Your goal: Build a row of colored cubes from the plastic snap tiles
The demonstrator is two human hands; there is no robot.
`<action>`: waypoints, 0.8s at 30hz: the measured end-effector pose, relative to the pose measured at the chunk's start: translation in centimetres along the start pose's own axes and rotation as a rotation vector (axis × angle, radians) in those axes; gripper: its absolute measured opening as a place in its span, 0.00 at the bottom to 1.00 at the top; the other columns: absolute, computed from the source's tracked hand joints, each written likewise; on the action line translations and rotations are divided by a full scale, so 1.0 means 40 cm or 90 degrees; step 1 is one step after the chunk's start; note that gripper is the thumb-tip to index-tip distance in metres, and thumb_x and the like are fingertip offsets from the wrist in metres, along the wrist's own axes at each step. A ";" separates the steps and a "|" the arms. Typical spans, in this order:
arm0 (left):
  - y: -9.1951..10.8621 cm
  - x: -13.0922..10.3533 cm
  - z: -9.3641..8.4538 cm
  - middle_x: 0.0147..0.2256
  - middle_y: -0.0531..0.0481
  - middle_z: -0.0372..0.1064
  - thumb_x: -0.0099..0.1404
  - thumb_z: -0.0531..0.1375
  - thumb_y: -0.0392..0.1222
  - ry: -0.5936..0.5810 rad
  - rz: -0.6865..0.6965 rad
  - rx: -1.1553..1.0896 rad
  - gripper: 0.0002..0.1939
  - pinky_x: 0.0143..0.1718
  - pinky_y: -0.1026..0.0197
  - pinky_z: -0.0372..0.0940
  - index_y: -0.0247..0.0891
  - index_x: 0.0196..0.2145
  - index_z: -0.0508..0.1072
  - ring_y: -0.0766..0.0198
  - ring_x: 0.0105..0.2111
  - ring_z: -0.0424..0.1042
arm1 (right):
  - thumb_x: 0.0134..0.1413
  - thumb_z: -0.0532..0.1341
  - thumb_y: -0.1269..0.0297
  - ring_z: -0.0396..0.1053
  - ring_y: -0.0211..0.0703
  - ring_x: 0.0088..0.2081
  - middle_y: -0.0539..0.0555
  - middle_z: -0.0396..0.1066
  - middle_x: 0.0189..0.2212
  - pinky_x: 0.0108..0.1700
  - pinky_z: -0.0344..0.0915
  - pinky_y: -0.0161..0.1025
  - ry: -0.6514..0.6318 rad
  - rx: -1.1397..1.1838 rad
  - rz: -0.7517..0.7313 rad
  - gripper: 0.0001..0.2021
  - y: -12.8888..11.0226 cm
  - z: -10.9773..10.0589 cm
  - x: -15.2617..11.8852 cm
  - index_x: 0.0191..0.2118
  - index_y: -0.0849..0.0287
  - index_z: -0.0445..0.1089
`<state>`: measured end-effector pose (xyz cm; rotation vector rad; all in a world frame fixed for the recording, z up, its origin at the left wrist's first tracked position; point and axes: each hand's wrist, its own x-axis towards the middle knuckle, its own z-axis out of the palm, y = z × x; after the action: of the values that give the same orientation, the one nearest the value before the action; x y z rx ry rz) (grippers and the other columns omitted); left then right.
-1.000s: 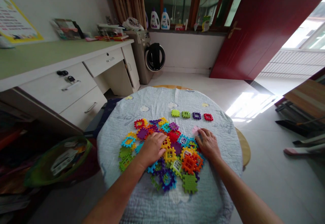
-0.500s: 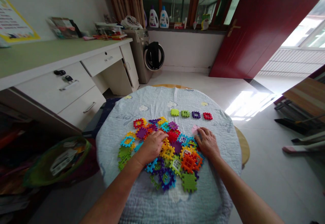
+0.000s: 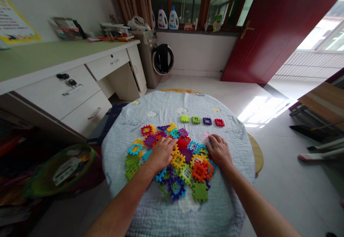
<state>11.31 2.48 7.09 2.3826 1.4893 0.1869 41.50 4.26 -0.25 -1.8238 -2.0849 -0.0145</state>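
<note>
A loose heap of colourful plastic interlocking building tiles (image 3: 177,160) lies on a cloth-covered round table (image 3: 161,215). Over the left-middle of the heap rests my left hand (image 3: 162,153), palm down with fingers stretched out. Its fingertips touch the tiles by a red tile (image 3: 183,144) and a yellow one; what lies under the palm is hidden. My right hand (image 3: 219,150) lies flat at the heap's right edge, fingers extended, partly on the cloth. Beyond the heap, a row holds a lime tile (image 3: 185,119), a green window tile (image 3: 196,120), a purple frame (image 3: 207,121) and a red frame (image 3: 219,122).
A stool (image 3: 256,154) shows past the table's right edge. To the left stand a desk with drawers (image 3: 61,97) and a basket (image 3: 91,158) of items. A washing machine (image 3: 147,58) with its door ajar and a red door (image 3: 268,33) are at the back.
My left hand has shifted very slightly away from me over the tiles, its fingers a little straighter. The right hand and the row of tiles stay in place.
</note>
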 end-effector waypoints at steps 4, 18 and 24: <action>0.008 -0.009 -0.013 0.53 0.46 0.64 0.52 0.55 0.29 0.018 0.016 -0.018 0.37 0.59 0.50 0.55 0.44 0.60 0.61 0.55 0.54 0.60 | 0.62 0.53 0.54 0.63 0.51 0.52 0.58 0.67 0.53 0.54 0.59 0.48 -0.004 -0.006 0.001 0.19 0.000 0.000 0.000 0.53 0.56 0.67; 0.056 -0.028 -0.009 0.56 0.47 0.63 0.53 0.59 0.30 -0.113 0.132 -0.026 0.35 0.59 0.51 0.57 0.46 0.59 0.61 0.54 0.57 0.60 | 0.63 0.52 0.54 0.63 0.51 0.53 0.58 0.67 0.53 0.55 0.58 0.49 -0.007 0.004 0.006 0.18 -0.002 -0.002 -0.001 0.53 0.55 0.67; 0.061 -0.018 -0.015 0.53 0.46 0.65 0.57 0.59 0.32 -0.131 0.127 -0.008 0.28 0.59 0.50 0.57 0.45 0.55 0.64 0.54 0.56 0.62 | 0.63 0.52 0.54 0.63 0.51 0.53 0.58 0.67 0.53 0.56 0.58 0.49 -0.015 -0.001 0.007 0.18 -0.004 -0.004 -0.001 0.54 0.56 0.67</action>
<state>12.91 0.98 8.55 2.4550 1.1566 -0.0038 41.40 4.18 -0.09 -1.8444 -2.0910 0.0078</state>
